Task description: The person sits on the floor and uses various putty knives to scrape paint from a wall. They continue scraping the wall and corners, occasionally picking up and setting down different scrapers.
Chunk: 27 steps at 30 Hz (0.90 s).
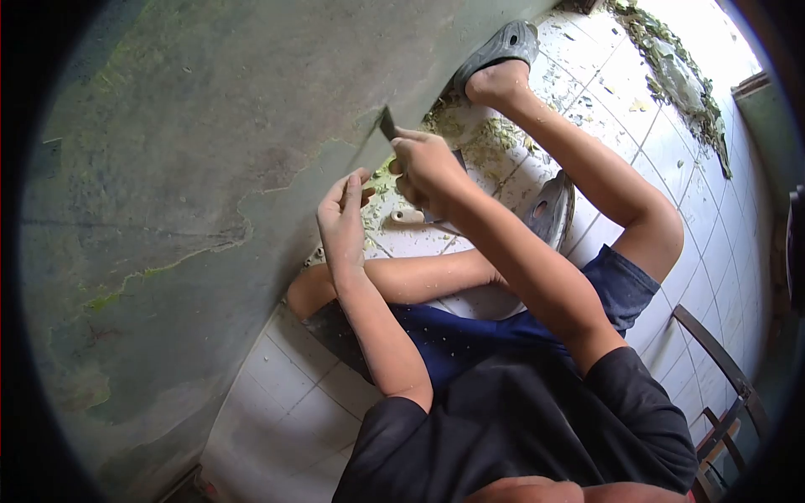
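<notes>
My right hand [429, 168] is closed around a scraper with a dark flat blade [387, 124], held close to the wall. The wall [168, 201] is grey-green, with a ragged edge where its coating has come off. Lower and to the left, my left hand [342, 222] is raised beside the wall, its thumb and fingers bent together. Whether anything is between those fingers I cannot make out. Beneath my right hand, a second tool with a cream handle [408, 216] lies on the floor, its dark blade partly covered by my forearm.
Green and pale flakes [495, 138] litter the white tiled floor [662, 117] along the wall. A heap of dry leaves with clear plastic [683, 80] lies at the upper right. My legs, in grey clogs [507, 50], frame the work area. A dark chair frame [713, 348] stands at right.
</notes>
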### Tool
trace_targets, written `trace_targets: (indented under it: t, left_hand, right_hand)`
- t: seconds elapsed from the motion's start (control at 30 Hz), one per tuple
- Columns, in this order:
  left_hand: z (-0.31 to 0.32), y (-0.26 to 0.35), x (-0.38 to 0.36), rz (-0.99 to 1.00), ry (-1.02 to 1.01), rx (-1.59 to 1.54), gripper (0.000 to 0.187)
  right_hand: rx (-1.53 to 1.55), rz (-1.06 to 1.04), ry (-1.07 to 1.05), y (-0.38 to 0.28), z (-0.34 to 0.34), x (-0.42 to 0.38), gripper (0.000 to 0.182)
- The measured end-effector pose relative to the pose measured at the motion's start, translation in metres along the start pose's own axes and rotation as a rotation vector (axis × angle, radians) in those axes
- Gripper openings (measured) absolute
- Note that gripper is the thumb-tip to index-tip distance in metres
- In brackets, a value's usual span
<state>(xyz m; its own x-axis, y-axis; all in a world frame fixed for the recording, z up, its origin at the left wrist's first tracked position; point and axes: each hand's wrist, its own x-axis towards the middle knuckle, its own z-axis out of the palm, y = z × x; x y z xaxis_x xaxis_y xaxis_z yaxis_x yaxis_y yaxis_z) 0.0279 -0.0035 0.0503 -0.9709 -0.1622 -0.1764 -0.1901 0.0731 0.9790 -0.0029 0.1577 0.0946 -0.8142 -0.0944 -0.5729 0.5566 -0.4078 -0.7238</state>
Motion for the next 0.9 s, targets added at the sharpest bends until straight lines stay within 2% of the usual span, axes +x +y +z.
trace_targets:
  t: [0.07,0.17,0.27,0.33,0.47,0.53,0.6,0.7,0.73,0.8,0.9]
  left_hand:
    - [0.001,-0.005,-0.008,-0.030,-0.011,0.025,0.038]
    - [0.007,-0.003,-0.005,0.012,-0.016,-0.004,0.036]
    - [0.007,0.000,-0.005,-0.018,-0.021,0.030,0.037]
    - [0.006,-0.003,-0.007,0.038,-0.044,-0.005,0.038]
    - [0.008,0.005,-0.009,-0.003,-0.035,0.038,0.038]
    - [0.009,0.003,-0.011,0.038,-0.027,-0.012,0.036]
    - [0.007,0.005,-0.011,0.042,-0.031,0.005,0.036]
    - [0.007,0.001,-0.016,0.009,-0.020,-0.014,0.035]
    - [0.008,0.003,-0.012,0.019,-0.014,-0.049,0.035]
    - [0.005,0.004,-0.014,0.015,-0.025,-0.032,0.036]
    - [0.002,-0.001,-0.008,-0.001,-0.023,-0.018,0.037]
  right_hand:
    - [0.053,0.034,-0.105,-0.001,0.000,0.001,0.037]
    - [0.141,0.085,-0.014,-0.003,0.007,0.009,0.039]
    - [0.099,0.042,-0.032,0.000,0.005,0.006,0.026]
    - [0.076,0.175,-0.036,-0.003,-0.008,0.028,0.024]
    - [0.027,0.060,-0.131,-0.009,-0.006,0.003,0.017]
    - [0.152,0.248,-0.005,-0.006,-0.016,0.043,0.021]
    - [0.050,0.100,-0.073,-0.009,-0.016,0.025,0.016]
    - [0.014,0.128,0.002,-0.014,-0.009,0.023,0.015]
    - [-0.114,0.164,-0.007,0.004,-0.031,0.071,0.014]
    - [0.087,0.128,0.076,-0.008,-0.030,0.054,0.013]
    - [-0.012,0.075,-0.147,-0.012,-0.021,0.009,0.015]
